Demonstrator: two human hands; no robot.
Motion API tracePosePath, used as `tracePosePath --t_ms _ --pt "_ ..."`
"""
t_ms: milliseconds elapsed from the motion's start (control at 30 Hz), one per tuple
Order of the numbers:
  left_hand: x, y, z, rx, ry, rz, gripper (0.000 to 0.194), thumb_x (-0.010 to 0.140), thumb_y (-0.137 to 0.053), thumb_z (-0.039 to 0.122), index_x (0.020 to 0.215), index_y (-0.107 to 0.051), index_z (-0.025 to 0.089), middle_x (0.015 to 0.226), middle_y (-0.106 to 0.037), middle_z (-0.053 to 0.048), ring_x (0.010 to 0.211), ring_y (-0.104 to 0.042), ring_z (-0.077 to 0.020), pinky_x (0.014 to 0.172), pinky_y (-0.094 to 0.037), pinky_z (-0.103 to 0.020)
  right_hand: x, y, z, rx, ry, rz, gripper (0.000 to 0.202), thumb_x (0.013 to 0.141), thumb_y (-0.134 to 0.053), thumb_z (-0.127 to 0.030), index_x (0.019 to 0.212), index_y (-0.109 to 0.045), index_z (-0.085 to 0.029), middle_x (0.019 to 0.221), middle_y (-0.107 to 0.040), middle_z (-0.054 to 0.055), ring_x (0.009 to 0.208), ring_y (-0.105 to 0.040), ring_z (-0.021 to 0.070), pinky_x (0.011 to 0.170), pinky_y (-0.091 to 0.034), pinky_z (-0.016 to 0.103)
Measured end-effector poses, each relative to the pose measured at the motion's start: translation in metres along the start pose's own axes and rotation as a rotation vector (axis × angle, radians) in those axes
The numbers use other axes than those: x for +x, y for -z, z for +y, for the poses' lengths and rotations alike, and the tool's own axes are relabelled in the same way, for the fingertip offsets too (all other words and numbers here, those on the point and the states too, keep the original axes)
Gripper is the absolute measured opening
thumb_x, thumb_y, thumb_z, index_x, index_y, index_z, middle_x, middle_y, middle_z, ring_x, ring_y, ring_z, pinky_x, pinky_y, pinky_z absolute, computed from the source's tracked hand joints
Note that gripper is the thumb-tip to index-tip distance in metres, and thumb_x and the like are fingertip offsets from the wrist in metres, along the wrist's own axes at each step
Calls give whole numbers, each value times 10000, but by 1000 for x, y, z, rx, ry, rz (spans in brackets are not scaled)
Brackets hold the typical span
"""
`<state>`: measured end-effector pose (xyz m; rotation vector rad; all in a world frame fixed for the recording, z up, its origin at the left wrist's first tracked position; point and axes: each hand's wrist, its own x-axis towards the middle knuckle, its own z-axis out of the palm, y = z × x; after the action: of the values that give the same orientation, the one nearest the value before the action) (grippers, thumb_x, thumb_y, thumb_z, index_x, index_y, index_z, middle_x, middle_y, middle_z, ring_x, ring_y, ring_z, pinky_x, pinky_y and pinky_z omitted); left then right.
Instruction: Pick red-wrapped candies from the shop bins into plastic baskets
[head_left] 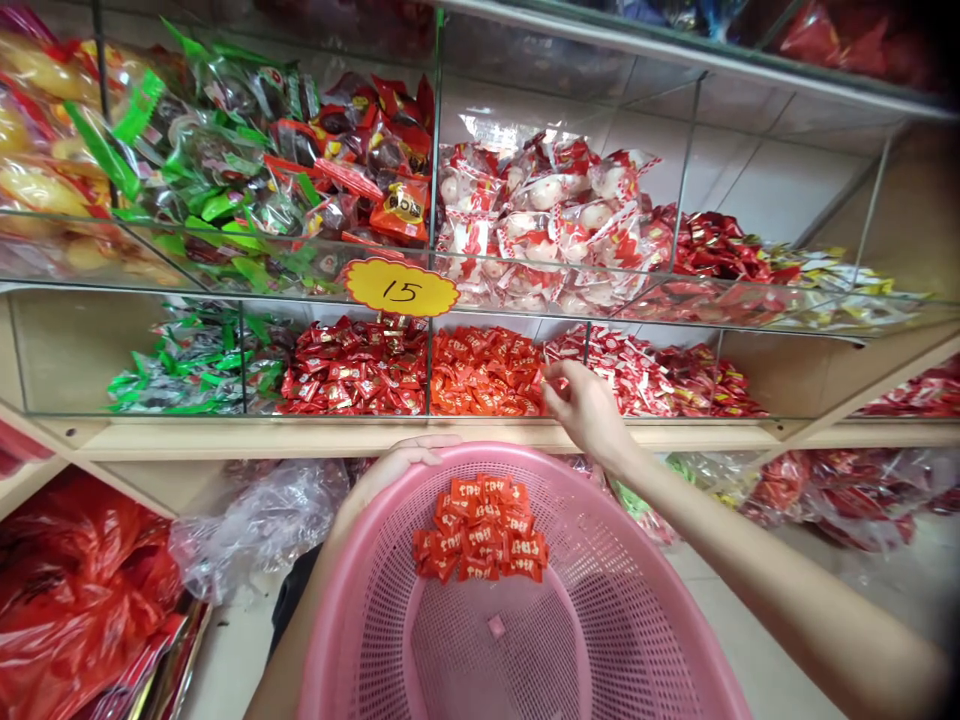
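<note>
A: How does the grip stand?
B: The right hand [589,405] has its fingers curled and the tips drawn close together; whether a sweet is pinched there, I can't tell. The left hand [397,468] has hold of the far rim of the pink oval perforated plastic basket [645,560], fingers along its outside. How firmly, I can't tell.
A: What worries you at the fingertips?
B: They are by the border between the small orange-red wrapped sweets on the shelf [484,370] and the red-and-white wrapped sweets [622,370]. A careless pinch there could pick up the wrong kind.
A: And the basket?
B: One hand steadies it, left of its middle, and whatever bears its weight is hidden. A slack hold could let it tip, and the cluster of orange-red sweets inside [484,525], heaped toward the shelf end, would slide.
A: Farther out?
B: The pale wooden shelf edge [450,438] lies just beyond the rim, so a sweet let go too early might drop between them, toward the crumpled clear plastic bags [262,530] below.
</note>
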<state>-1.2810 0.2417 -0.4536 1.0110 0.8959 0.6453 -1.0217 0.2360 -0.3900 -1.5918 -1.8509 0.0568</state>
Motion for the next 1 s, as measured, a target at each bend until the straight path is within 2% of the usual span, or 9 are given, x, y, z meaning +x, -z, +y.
tracePosePath --t_ms 100,167,233,433,667,767,833,900,1000 --pt "-1 0 2 20 -6 11 452 657 -569 159 1101 -639 206 1266 -593 2 1118 -555 -222 1012 -360 -332 33 -2 -3 -369 -87 -127 249 822 -507 -199 1043 -526 -86 958 -641 190 893 -629 286 723 -453 338" --pt "-1 0 3 32 -26 14 440 642 -572 142 1071 -656 196 1257 -600 2 1159 -526 -207 1036 -330 -298 44 -10 -6 -488 -172 -232 293 837 -496 -210 1087 -506 -56 959 -638 221 903 -633 321 702 -456 346" --pt "-1 -1 4 38 -39 8 451 638 -570 136 1077 -656 191 1238 -614 -5 1182 -510 -199 1046 -317 -282 49 -18 -8 -531 -208 -278 289 847 -472 -189 1098 -501 -49 993 -630 236 928 -631 331 703 -459 342" --pt "0 1 2 14 -5 -30 537 666 -568 188 1202 -589 205 1180 -650 -40 1112 -572 -239 1017 -357 -346 48 -25 -6 -562 -214 -267 326 804 -415 -36 1123 -478 -63 980 -634 216 927 -638 303 698 -453 309" --pt "-1 1 2 28 -10 -21 508 663 -559 184 1164 -617 246 1233 -617 -4 1132 -552 -234 1023 -350 -352 37 2 -11 -544 -149 -207 310 806 -408 -26 1095 -501 -91 928 -640 193 896 -629 279 688 -425 300" --pt "-3 -1 3 25 -12 6 481 654 -566 175 1126 -638 234 1250 -604 6 1151 -533 -225 1039 -327 -338 20 18 -11 -385 -84 -109 245 815 -449 -96 1037 -551 -114 859 -658 151 801 -633 247 679 -424 305" --pt "-4 -2 3 34 -23 13 455 651 -568 172 1095 -654 225 1268 -590 10 1166 -517 -218 1050 -309 -320 1 24 -10 -117 -102 -107 190 819 -494 -182 985 -576 -141 792 -662 102 657 -626 194 626 -437 294" --pt "-3 -1 2 56 -43 21 438 652 -568 175 1077 -664 215 1286 -575 8 1175 -504 -222 1056 -298 -321 -25 23 -9 234 -212 -230 189 792 -556 -285 935 -580 -164 689 -644 47 512 -583 147 520 -435 270" --pt "1 2 0 91 -69 34 410 649 -571 171 1043 -681 202 1316 -549 5 1199 -476 -228 1074 -266 -325 -66 10 -2 630 -459 -536 297 691 -660 -384 874 -570 -169 536 -578 -15 432 -534 123 407 -393 230"
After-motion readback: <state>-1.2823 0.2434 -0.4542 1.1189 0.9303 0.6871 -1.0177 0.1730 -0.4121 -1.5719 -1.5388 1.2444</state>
